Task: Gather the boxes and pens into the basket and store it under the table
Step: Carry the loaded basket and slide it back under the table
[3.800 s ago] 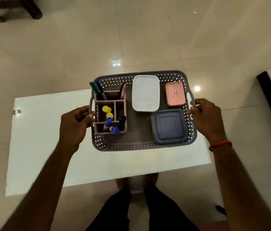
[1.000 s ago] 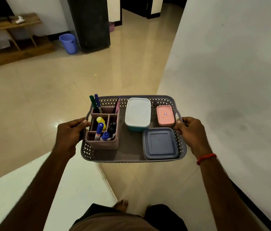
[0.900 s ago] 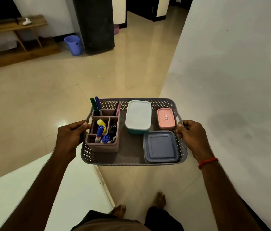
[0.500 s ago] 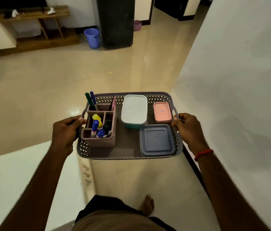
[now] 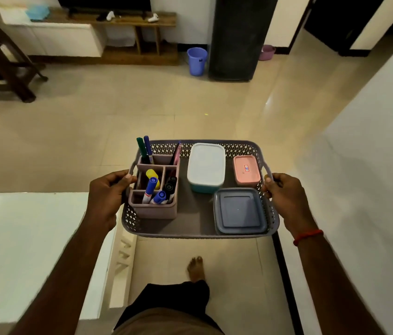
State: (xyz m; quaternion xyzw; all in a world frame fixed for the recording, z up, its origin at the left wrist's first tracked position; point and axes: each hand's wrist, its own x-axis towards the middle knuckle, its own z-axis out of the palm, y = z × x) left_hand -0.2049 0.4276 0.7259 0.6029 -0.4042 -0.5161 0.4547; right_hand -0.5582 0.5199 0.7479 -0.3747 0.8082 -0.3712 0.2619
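Grey perforated basket (image 5: 198, 232) is held in the air over the floor, just right of the white table (image 5: 33, 250); left hand (image 5: 108, 199) & right hand (image 5: 285, 201) are each closed round a side handle. Inside: pen organiser w/ pens (image 5: 153, 189) at left, white-lidded box (image 5: 206, 165) mid-far, pink box (image 5: 246, 170) far right, grey-blue box (image 5: 239, 210) near right.

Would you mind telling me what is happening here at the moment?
A person carries a grey basket by its side handles, left hand and right hand. Inside are a pen holder full of markers and three lidded boxes. The basket is in the air beside the white table, not yet stored underneath.
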